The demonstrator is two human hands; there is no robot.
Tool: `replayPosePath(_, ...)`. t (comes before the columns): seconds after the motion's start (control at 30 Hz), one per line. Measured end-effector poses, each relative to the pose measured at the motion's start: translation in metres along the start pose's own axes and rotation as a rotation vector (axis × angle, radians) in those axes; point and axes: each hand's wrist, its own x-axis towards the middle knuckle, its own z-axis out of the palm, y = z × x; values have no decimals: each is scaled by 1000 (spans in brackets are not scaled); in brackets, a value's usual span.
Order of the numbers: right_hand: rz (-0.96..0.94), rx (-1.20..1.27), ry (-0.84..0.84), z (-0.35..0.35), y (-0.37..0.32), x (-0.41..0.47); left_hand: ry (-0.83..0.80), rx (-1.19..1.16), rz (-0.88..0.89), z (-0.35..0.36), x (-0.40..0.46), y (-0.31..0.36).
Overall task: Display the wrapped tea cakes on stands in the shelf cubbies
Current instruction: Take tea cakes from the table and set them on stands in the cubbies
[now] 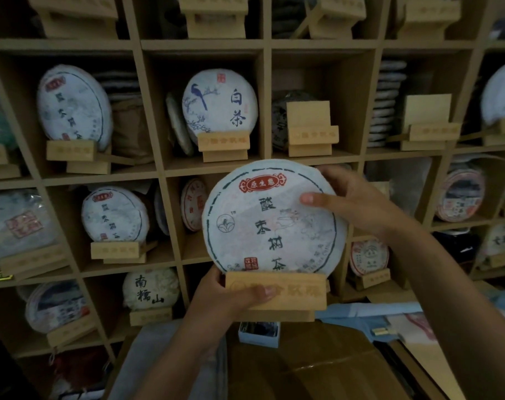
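Holding the load in the lower centre of the frame, the left hand curls round the left end of the wooden stand, thumb across its front face, while the right hand steadies the wrapped tea cake at its upper right rim, thumb lying on the paper face and fingers behind. The cake sits upright in the stand, printed face toward the camera, its flat disc roughly parallel to the shelf front. Both are held in the air, apart from the shelf boards.

Just above and slightly right, in the middle row, 1 cubby holds an empty stand; another empty stand waits further right. The cubby directly behind the cake is hidden. Any placement looks to mean pushing away from the body, base first, with the left hand carrying the weight.
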Motion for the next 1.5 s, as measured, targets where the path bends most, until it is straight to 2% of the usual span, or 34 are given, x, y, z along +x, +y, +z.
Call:
replayPosePath(0.07, -72, -46, 57, 3, -7, 5, -10, -9, 0, 1, -1, 0)
replayPosePath(0.17, -128, 10, -23, 13, -12, 10, -16, -6, -3, 0, -1, -1)
replayPosePath(0.27, -104, 30, -122, 16, -12, 16, -13, -4, 6, -3, 0, -3)
replayPosePath(0.4, -14, 181, -241, 12, -9, 19, -25, 13, 29, -7, -2, -3)
replayPosePath(0.57, 14, 199, -268, 12, -5, 23, -39, 13, 29, -8, -2, -4)
replayPosePath(0.7, 43, 140, -195, 14, 1, 27, -25, 12, 3, -9, 0, -7)
replayPosePath(0.87, -95, 210, 80, 18, 17, 8, 16, -20, 19, -11, 4, -4)
replayPosePath(1.1, -135, 234, 293, 36, 36, -8, 38, 17, 32, -11, 8, -3)
replayPosePath(1.27, -107, 280, 285, 49, 53, -10, 75, 8, 24, -10, 15, -5)
replayPosePath(1.5, -105, 317, 367, 56, 67, 0, 67, -20, 19, -16, 28, -6)
